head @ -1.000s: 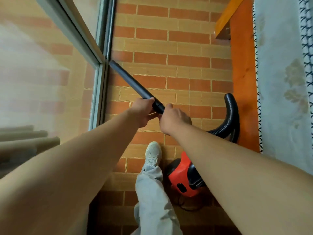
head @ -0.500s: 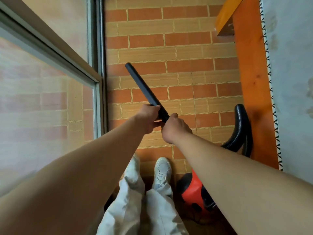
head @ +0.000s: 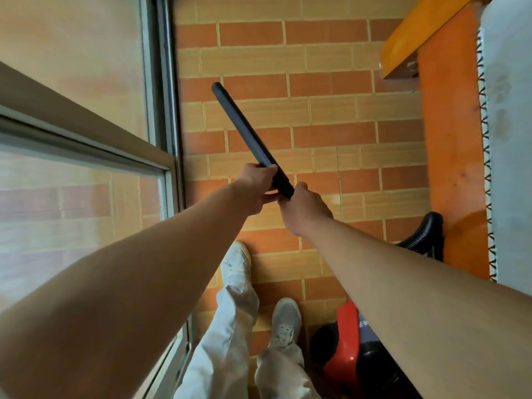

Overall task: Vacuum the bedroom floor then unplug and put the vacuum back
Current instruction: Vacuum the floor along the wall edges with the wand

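Note:
A black vacuum wand point(head: 244, 131) slants up and to the left over the brick-patterned floor point(head: 331, 116), its tip free near the window frame. My left hand point(head: 256, 187) grips the wand's lower end. Just behind it, my right hand point(head: 305, 208) grips the same tube. The red and black vacuum body point(head: 345, 349) sits on the floor at the bottom right, partly hidden by my right forearm. Its ribbed black hose point(head: 429, 234) loops up beside the bed frame.
A sliding glass door with a metal frame point(head: 165, 110) runs along the left. An orange wooden bed frame point(head: 452, 139) and a pale bedcover point(head: 509, 139) stand on the right. My two feet in white shoes point(head: 236, 263) stand next to the vacuum body.
The wand's tip has swung away from the door frame out over the floor. The view has shifted as I stepped, so both feet now show and the vacuum body sits lower right.

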